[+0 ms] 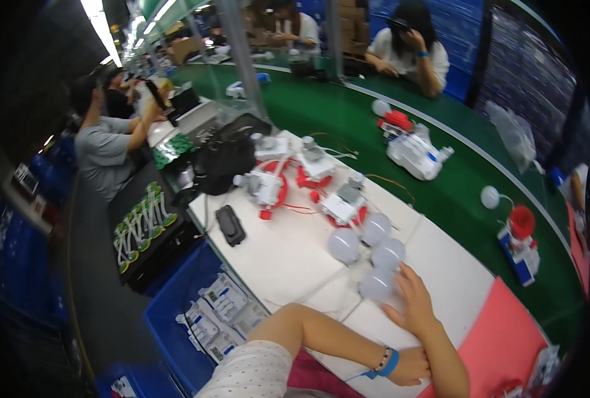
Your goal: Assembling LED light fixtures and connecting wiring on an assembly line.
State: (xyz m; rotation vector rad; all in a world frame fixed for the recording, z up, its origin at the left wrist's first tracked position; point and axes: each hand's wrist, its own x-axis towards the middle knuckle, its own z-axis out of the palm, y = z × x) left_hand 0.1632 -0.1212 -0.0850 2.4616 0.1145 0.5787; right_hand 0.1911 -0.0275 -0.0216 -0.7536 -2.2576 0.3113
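Observation:
My right hand point(411, 298) reaches over the white table point(278, 265), thumb and fingers apart. Its fingers are at the right side of the nearest white globe point(376, 284); whether they touch it is unclear. Several such globes lie clustered there. Low at the table's near edge, my left hand point(408, 367), with a blue strap point(389, 363) on its wrist, is close against my right forearm; its fingers are mostly hidden. Beyond the globes stand several white-and-grey devices with red round parts and thin wires, among them a nearer unit point(345, 202).
A black oblong case point(230, 225) lies on the table's left. Below is a blue bin point(169, 318) of white housings. A green conveyor point(348, 116) carries more assemblies. A pink sheet point(500, 331) covers the right corner. A co-worker point(103, 139) stands at left; others sit beyond the belt.

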